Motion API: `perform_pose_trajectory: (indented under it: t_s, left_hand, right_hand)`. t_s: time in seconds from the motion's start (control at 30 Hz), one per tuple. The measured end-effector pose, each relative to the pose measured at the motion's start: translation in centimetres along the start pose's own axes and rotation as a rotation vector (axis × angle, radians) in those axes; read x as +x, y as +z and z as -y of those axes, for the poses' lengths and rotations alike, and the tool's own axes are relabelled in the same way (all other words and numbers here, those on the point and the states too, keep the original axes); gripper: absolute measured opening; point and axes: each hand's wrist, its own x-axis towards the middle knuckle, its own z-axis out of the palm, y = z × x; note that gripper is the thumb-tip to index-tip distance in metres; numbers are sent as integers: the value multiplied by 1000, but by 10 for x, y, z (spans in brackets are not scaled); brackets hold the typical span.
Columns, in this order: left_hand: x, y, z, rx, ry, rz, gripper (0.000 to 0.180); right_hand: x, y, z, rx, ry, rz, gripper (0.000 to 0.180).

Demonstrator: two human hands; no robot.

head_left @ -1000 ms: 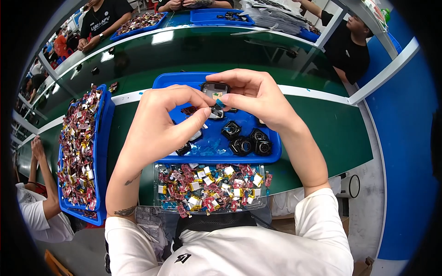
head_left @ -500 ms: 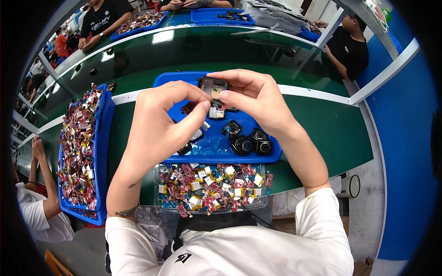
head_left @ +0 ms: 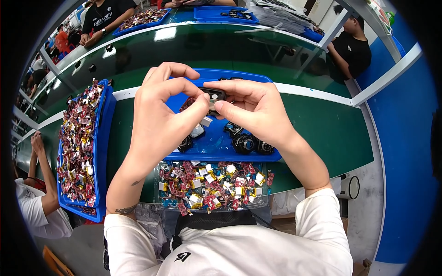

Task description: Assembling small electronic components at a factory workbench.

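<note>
Nearest us, a clear tray (head_left: 264,201) of red boards and pale packs (head_left: 212,184) sits at the desk's (head_left: 322,124) edge, probably for easy reach. Beyond it, we see a dark case (head_left: 215,95) raised over a blue tray (head_left: 207,145). The right hand (head_left: 253,108) grips it between thumb and fingers, seemingly to steady it; the left hand's (head_left: 170,103) thumb and forefinger press together beside it, and we cannot tell whether they pinch anything. Black housings (head_left: 244,144) lie below, apparently kept together by the blue tray's walls. Farther off, we see co-workers (head_left: 352,50).
</note>
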Motion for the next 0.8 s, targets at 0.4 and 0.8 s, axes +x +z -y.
perform_pose_trajectory:
  t_s: [0.4, 0.8]
  left_hand:
    - [0, 1, -3, -96, -137, 34, 9]
    - [-2, 1, -6, -28, -47, 88, 9]
  right_hand:
    - [-1, 3, -4, -43, -55, -30, 28]
    - [-1, 2, -5, -55, -104, -123, 21]
